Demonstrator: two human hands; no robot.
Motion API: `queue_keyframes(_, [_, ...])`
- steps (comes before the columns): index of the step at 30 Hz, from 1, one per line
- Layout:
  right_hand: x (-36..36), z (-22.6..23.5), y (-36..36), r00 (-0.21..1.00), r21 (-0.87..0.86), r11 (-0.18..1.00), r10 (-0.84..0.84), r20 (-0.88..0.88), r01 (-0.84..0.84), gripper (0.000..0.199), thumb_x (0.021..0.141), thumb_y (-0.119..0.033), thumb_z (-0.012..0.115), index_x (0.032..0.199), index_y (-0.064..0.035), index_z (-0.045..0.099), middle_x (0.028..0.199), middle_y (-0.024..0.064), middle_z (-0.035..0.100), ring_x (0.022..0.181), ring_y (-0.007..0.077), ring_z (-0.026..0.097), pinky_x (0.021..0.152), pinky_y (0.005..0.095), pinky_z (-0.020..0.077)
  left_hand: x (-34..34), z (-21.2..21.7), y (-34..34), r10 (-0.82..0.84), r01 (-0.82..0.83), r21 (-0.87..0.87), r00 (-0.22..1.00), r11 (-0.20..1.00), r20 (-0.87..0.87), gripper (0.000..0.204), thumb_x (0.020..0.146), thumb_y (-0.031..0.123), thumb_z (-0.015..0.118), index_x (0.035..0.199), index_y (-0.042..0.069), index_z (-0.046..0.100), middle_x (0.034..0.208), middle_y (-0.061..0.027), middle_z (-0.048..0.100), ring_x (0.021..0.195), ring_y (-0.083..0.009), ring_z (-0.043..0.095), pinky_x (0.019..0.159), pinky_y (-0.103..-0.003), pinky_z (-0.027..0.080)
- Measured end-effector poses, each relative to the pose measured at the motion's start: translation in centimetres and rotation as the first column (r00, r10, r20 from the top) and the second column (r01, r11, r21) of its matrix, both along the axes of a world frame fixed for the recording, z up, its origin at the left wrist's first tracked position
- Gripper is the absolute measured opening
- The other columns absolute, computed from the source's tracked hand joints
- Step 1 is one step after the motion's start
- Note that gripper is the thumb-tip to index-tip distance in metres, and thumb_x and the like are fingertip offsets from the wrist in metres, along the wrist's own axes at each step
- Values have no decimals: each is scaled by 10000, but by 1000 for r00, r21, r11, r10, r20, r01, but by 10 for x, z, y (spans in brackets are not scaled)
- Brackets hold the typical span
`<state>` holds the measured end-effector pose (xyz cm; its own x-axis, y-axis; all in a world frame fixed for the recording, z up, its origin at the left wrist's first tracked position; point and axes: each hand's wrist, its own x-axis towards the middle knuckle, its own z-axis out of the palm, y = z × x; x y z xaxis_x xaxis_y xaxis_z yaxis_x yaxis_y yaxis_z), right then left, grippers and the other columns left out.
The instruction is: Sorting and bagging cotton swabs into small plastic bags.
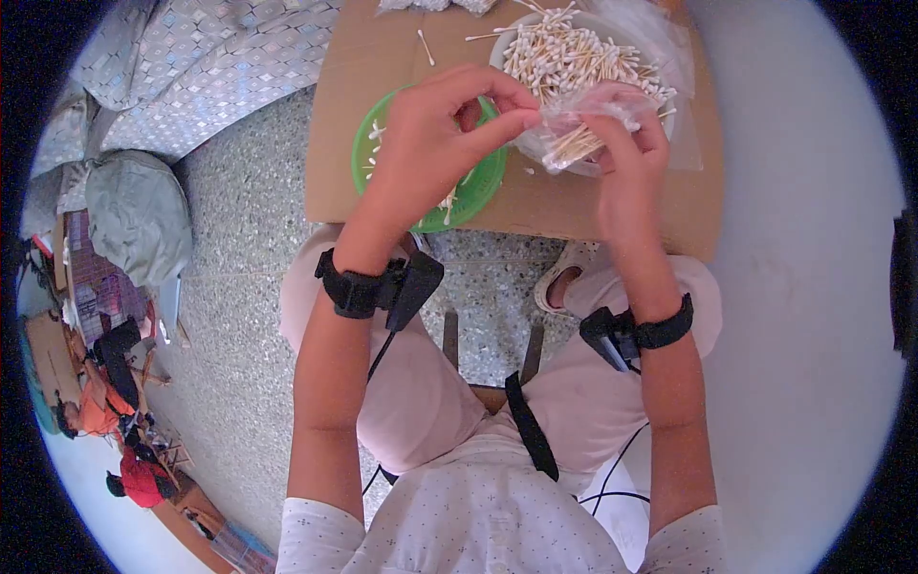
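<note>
Between my two hands is a small clear plastic bag (577, 134) with a bundle of cotton swabs inside. My left hand (443, 129) pinches the bag's edge between thumb and forefinger. My right hand (626, 143) is wrapped round the bag's other side, its fingers partly hidden by the plastic. Just behind the bag stands a white bowl (496, 55) heaped with loose cotton swabs (574, 62). A green bowl (491, 182) with a few swabs in it lies under my left hand, which partly covers it.
Both bowls stand on a brown cardboard surface (564, 206). A single swab (426, 48) lies at its far left, and clear plastic bags (684, 143) lie beside the white bowl. A patterned cloth (206, 57) is at far left. Two people (100, 407) sit at lower left.
</note>
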<state>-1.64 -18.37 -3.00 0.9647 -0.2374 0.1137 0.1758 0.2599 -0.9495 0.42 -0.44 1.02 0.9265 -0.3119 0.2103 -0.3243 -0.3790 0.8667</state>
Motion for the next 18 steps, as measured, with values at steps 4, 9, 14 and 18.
queue_keyframes(4, [-18, 6, -8, 987, -526, 851, 80, 140, 5, 221, 824, -106, 635, 1038, -58, 606, 978, 86, 649, 900, 214, 634, 807, 331, 509, 5, -8, 9, -125, 114, 90, 982, 989, 139, 255, 780, 189, 722, 1002, 70, 680, 946, -39, 661, 826, -133, 573, 733, -262, 444])
queue_keyframes(9, [-62, 11, -8, 949, -808, 549, 314, -37, -213, 318, 820, -70, 576, 1136, -72, 540, 1056, 176, 616, 963, 364, 605, 838, 427, 482, -7, -12, 2, -206, 191, 82, 945, 978, 252, 365, 788, 202, 706, 1126, 81, 639, 1065, -69, 644, 988, -191, 576, 831, -300, 438])
queue_keyframes(14, [-56, -7, -11, 956, -752, 623, 292, -32, -215, 334, 832, -66, 559, 1161, -60, 498, 1083, 183, 607, 993, 381, 588, 828, 444, 471, -9, -19, -7, -198, 205, -48, 973, 978, 114, 347, 811, 191, 676, 1140, 86, 635, 1085, -63, 640, 1018, -206, 571, 892, -321, 430])
queue_keyframes(18, [-56, -32, -9, 952, -734, 614, 262, -157, -290, 339, 839, -65, 555, 1171, -57, 488, 1083, 189, 605, 1000, 394, 581, 838, 459, 462, -10, -23, -11, -206, 213, -22, 963, 977, 176, 345, 801, 197, 685, 1126, 90, 641, 1079, -62, 641, 1024, -227, 568, 906, -347, 425])
